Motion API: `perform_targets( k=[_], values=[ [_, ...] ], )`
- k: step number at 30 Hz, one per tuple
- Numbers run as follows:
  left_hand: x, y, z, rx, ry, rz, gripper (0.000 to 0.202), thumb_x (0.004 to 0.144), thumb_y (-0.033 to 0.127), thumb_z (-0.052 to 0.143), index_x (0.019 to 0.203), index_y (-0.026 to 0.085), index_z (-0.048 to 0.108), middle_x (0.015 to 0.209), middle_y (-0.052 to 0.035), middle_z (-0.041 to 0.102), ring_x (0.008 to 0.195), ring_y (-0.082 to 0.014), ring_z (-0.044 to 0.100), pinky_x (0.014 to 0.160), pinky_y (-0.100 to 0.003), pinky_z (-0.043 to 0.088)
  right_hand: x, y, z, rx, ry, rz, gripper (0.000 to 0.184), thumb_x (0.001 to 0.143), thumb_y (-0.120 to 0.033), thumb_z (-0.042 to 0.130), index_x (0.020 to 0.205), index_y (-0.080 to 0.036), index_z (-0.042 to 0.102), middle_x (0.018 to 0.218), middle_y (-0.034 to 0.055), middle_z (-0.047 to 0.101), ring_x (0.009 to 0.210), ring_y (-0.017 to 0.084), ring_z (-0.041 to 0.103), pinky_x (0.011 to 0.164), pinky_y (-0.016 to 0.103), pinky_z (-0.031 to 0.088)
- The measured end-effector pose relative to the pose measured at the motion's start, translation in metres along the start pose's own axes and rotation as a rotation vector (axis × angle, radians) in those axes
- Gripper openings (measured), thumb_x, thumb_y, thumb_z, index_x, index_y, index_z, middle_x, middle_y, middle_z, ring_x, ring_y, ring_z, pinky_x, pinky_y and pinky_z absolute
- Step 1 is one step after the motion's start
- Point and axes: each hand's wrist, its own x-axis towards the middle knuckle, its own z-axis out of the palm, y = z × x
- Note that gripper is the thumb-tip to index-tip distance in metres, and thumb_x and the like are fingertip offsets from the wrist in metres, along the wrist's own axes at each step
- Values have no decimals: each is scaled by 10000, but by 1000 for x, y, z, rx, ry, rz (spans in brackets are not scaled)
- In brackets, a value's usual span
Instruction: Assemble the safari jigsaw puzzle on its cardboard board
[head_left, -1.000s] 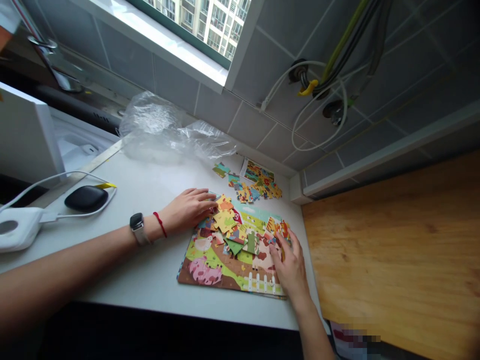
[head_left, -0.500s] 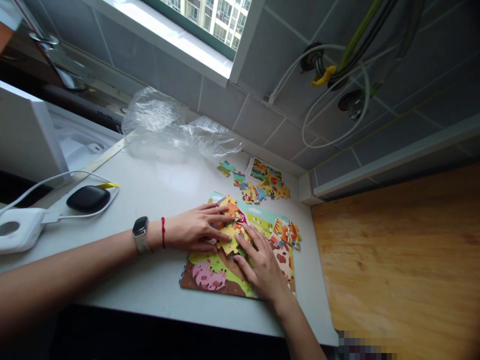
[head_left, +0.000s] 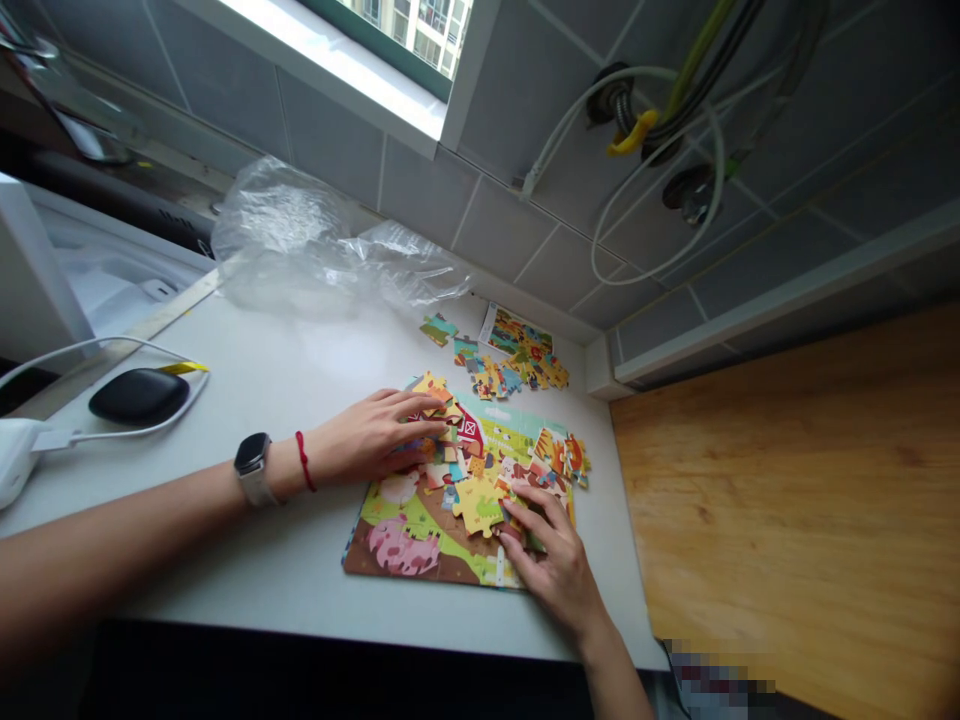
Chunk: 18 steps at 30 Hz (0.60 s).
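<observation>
Loose puzzle pieces (head_left: 478, 503) lie heaped on a puzzle board (head_left: 469, 575) on the counter (head_left: 225, 580), probably light, stiff card with fragile tabs, best pinched by opposite edges; left hand (head_left: 367, 437) flat over some, unclenched, right hand (head_left: 559, 565) curled at others, grip unclear.

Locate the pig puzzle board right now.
In the head view, just below centre, the puzzle board lies on the white table under loose pieces, left hand over its left edge, right hand over its lower right part.
</observation>
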Motion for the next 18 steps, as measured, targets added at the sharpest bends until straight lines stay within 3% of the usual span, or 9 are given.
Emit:
perform_targets(
  k=[5, 8, 10, 15, 18],
  values=[
    [1, -3, -5, 8, 34, -24, 309, 1091, 415, 532, 1319, 296, 704, 1426, -87, 668, 1241, -266, 656, 1067, -445, 525, -19, 9, -5, 4, 154, 67, 383, 972, -199, 694, 1346, -278, 712, 1366, 126, 684, 1271, 291, 681, 1052, 478, 615],
    [1, -3, -4, 11, 24, -1, 350, 1082, 446, 541, 1367, 306, 687, 1488, -88, 631, 1354, -301, 596, 1154, -500, 478, -24, 14, -6, -1, 208, 136, 364, 981, -240, 698, 1343, -270, 717, 1375, 137, 684, 1270, 303, 688, 1041, 488, 624],
    [1, -2, -3, -8, 14, 39, 420, 1051, 481, 590, 1436, 324, 646, 1568, -81, 566, 1470, -340, 497, 1232, -548, 402, -22, 13, -5, -14, 139, 143, 361, 999, -278, 681, 1359, -268, 712, 1431, 142, 667, 1318, 314, 666, 1080, 514, 598],
    [1, 5, -6, -78, -23, 128, 602, 1006, 520, 641, 1575, 376, 504, 1660, -69, 460, 1561, -375, 379, 1301, -586, 287, 2, -5, 13, -63, -126, 60, 476, 1056, -280, 575, 1531, -308, 579, 1668, 102, 465, 1534, 310, 457, 1266, 596, 373],
    [2, 12, -8, -78, -32, 153, 674, 1012, 530, 627, 1630, 363, 415, 1689, -75, 416, 1582, -376, 341, 1296, -572, 317, 25, -19, 30, 22, -166, -1, 536, 1062, -241, 539, 1595, -294, 498, 1719, 88, 381, 1596, 285, 345, 1258, 526, 414]
  ],
)
